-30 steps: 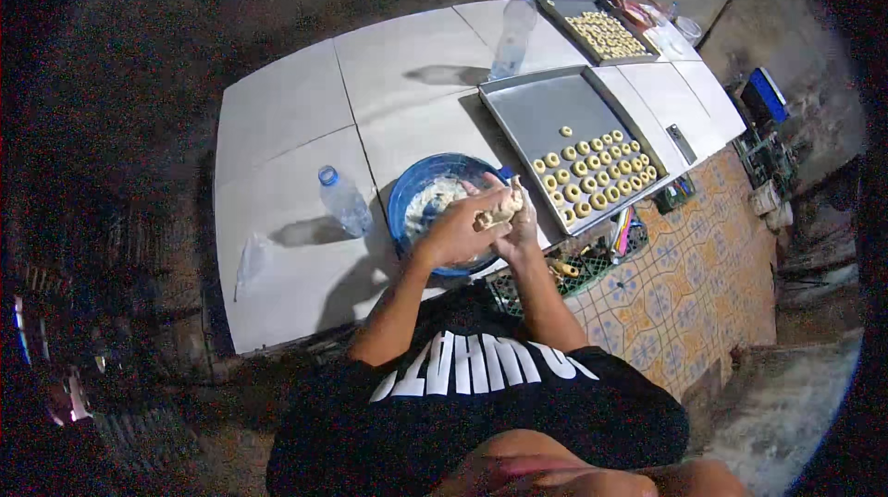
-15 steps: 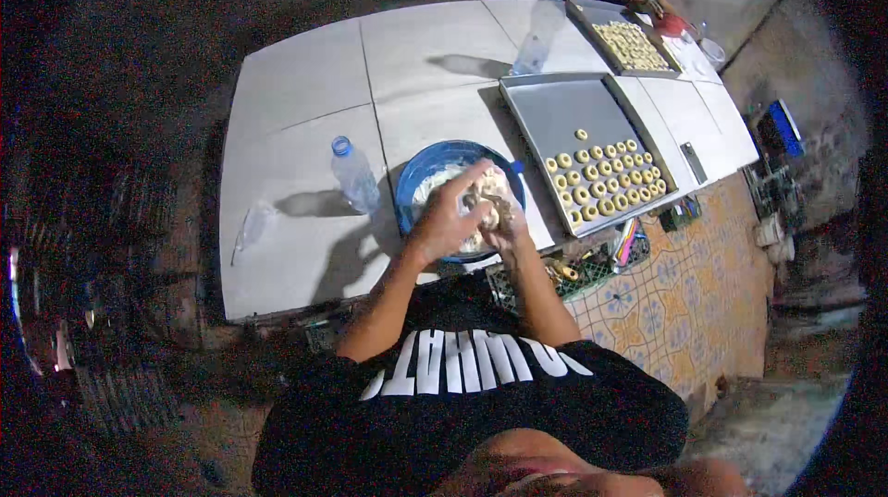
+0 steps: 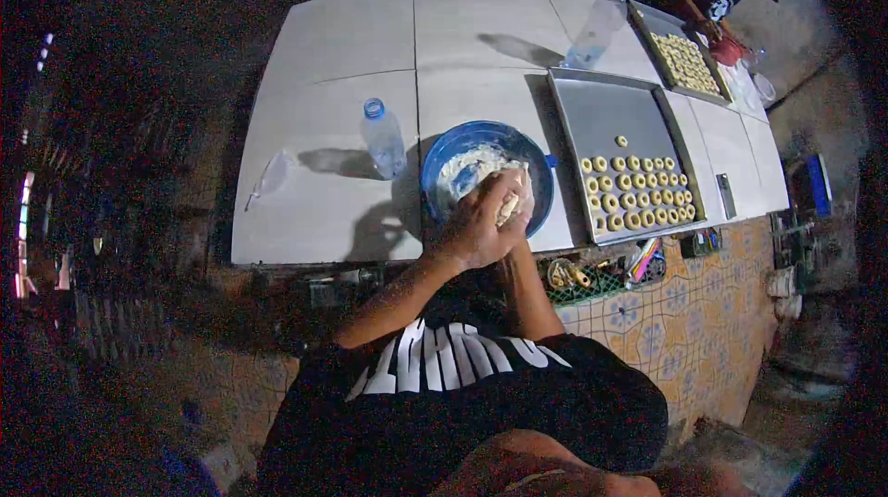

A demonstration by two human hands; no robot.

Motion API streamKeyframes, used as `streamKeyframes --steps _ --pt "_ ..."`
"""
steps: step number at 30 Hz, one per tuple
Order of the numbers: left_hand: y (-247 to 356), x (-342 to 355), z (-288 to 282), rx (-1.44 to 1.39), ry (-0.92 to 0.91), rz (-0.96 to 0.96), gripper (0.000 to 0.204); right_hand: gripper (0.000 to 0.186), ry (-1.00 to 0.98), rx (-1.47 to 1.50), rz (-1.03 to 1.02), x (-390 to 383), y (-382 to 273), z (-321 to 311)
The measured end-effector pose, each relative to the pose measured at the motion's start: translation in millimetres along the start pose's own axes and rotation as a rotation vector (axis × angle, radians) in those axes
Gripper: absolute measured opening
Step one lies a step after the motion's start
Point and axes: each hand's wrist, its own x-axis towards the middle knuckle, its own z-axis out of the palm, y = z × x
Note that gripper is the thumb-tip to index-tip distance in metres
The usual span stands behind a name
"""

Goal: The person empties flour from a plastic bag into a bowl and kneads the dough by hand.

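Well left of the grip we see a crumpled clear plastic bag on the white tiled tabletop; nearer the hands stands a clear plastic bottle with a blue top. The left forearm slants up and rightward, and the left hand bends over the pale dough, its fingers curled around it. Below the grip is a blue basin, with floury mixture showing just beyond the fingers; we find the dough clasped between both hands over the basin. The right forearm rises more steeply, and the right hand cups the dough from the right, partly hidden by the left. Right of the grip we see a metal baking tray bearing rows of ring-shaped dough pieces.
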Motion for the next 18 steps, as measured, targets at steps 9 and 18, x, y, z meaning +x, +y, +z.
streamKeyframes --steps 9,18 --pt "-8.6 -16.7 4.2 0.147 -0.247 0.007 0.057 0.044 -0.199 0.858 0.35 11.5 19.6 -13.4" --pt "-72.1 -33.3 -35.5 -0.014 0.177 -0.241 0.049 0.05 -0.212 0.217 0.396 10.6 -99.4 27.1"
